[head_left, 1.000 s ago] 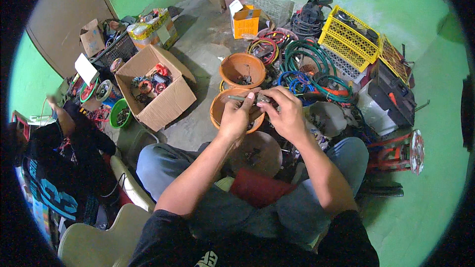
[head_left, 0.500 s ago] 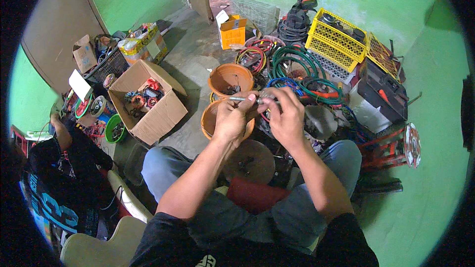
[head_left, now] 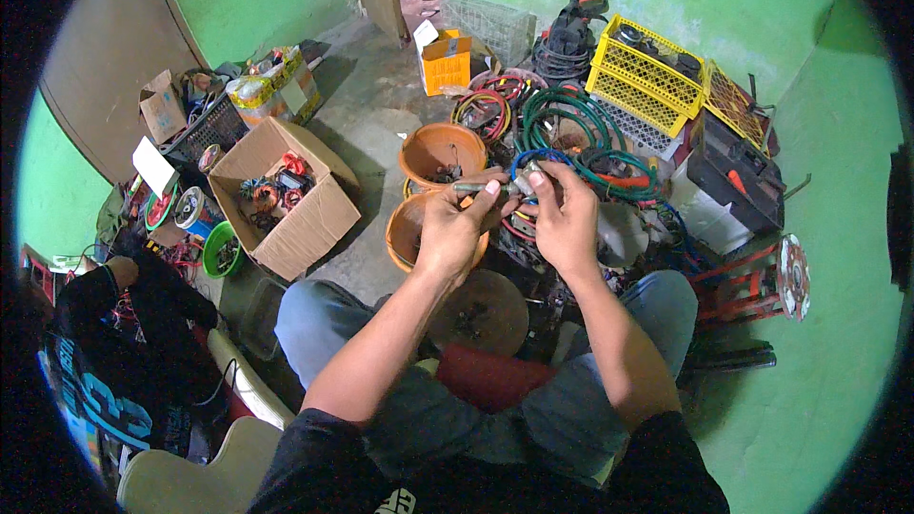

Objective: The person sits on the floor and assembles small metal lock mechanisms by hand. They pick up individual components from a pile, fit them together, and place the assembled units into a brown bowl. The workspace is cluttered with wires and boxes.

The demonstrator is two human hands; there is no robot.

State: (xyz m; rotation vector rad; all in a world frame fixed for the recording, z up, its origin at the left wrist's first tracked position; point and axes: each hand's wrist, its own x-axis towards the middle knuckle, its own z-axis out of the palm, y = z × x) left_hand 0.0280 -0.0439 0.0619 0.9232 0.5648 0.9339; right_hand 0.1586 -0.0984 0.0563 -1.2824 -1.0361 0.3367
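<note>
In front of me, over the orange plastic pots, my two hands meet. My left hand (head_left: 451,234) is closed on a slim grey-green rod (head_left: 467,187), its thumb lying along it. Closed in a pinch, my right hand (head_left: 568,225) grips a small silver-grey metal piece (head_left: 526,177) between thumb and fingers. The rod's inner end points at that piece; whether the two are joined is too small to tell. Just beyond and below my left hand are an upper orange pot (head_left: 415,152) with small dark parts inside and a lower orange pot (head_left: 404,243).
At left stands an open cardboard box (head_left: 305,233) of wires, beside a green bowl (head_left: 215,252). Coiled green hoses (head_left: 539,114), yellow crates (head_left: 657,86) and a black toolbox (head_left: 728,171) fill the right. A red metal stool (head_left: 792,278) lies there. A co-worker's dark sleeve (head_left: 152,281) shows at left.
My right hand has turned, so its thumb and the silver-grey piece show more plainly. My left hand has shifted slightly right with the rod. The co-worker's arm at left has come down.
</note>
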